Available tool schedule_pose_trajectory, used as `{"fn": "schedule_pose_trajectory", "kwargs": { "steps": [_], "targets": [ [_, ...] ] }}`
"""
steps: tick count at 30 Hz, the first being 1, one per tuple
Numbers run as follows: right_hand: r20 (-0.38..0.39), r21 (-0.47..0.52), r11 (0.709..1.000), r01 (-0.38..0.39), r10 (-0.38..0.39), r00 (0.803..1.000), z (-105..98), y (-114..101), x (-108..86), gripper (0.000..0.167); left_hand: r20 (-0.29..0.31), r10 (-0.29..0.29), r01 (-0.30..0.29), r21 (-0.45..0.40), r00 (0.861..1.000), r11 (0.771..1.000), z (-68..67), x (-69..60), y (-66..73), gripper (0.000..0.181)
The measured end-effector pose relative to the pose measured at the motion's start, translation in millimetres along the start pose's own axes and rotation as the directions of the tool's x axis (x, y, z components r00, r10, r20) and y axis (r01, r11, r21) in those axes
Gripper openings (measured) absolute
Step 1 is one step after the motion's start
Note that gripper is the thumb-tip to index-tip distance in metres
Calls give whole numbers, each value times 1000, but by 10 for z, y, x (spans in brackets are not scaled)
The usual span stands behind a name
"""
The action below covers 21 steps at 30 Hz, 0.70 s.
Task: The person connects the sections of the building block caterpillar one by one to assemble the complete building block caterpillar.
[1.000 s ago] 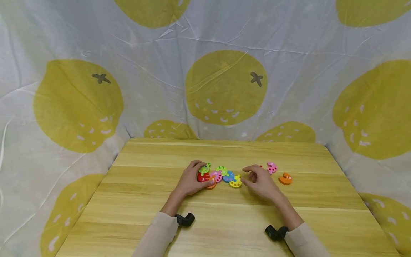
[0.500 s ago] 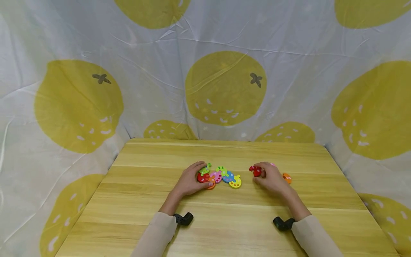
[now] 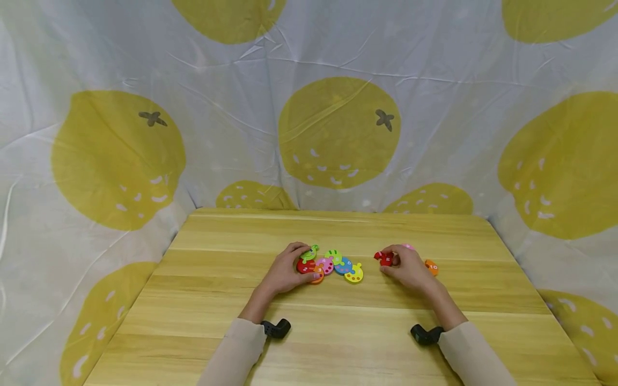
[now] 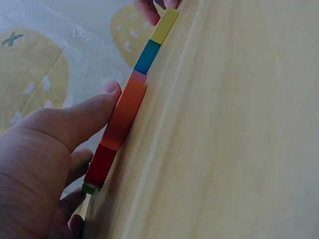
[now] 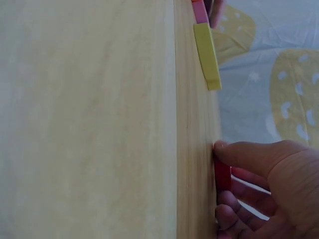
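Observation:
Joined wooden number puzzle pieces form a caterpillar puzzle [image 3: 324, 266] at the table's middle, from a green head [image 3: 309, 252] to a yellow piece [image 3: 354, 273]. My left hand [image 3: 288, 269] holds its left end, fingers around the head and thumb on the orange piece marked 3 [image 4: 124, 112]. In the left wrist view, those pieces show edge-on. To the right, my right hand [image 3: 409, 266] pinches a red puzzle piece marked 8 [image 3: 386, 259] between thumb and fingers. The red piece [image 5: 223, 174] is partly covered by fingers in the right wrist view. A gap separates it from the yellow piece.
Beyond my right hand lie a pink piece [image 3: 408, 247], mostly hidden, and an orange piece marked 10 [image 3: 432, 267]. The wooden table [image 3: 338, 343] reaches back to a hanging cloth [image 3: 232, 118] with yellow fruit prints.
My right hand has drawn back from the yellow piece to the right and taken hold of the red piece, which has since turned slightly. My left hand stays on the puzzle's left end.

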State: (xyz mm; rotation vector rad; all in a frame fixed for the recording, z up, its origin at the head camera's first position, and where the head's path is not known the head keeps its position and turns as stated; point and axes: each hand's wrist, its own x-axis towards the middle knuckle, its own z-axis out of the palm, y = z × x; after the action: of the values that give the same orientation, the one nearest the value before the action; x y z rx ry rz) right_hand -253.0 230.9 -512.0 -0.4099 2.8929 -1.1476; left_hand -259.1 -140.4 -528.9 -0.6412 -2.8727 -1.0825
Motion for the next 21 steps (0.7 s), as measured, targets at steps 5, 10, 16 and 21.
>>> {"fn": "schedule_pose_trajectory", "kwargs": {
  "steps": [5, 10, 16, 21],
  "targets": [
    [4, 4, 1000, 24, -24, 1000, -14, -15, -6, 42, -6, 29, -29, 7, 1000, 1000, 5, 1, -17, 81],
    [15, 18, 997, 72, -72, 997, -21, -36, -2, 41, 2, 23, -23, 18, 1000, 1000, 12, 12, -36, 80],
    [48, 36, 991, 128, -130, 990, -20, -105, 2, 40, 12, 31, -32, 36, 999, 999, 18, 3, -44, 81],
    [61, 50, 987, 152, -155, 986, -9, -171, 12, 40, 11, 34, -34, 36, 999, 999, 13, -4, -33, 81]
  ]
}}
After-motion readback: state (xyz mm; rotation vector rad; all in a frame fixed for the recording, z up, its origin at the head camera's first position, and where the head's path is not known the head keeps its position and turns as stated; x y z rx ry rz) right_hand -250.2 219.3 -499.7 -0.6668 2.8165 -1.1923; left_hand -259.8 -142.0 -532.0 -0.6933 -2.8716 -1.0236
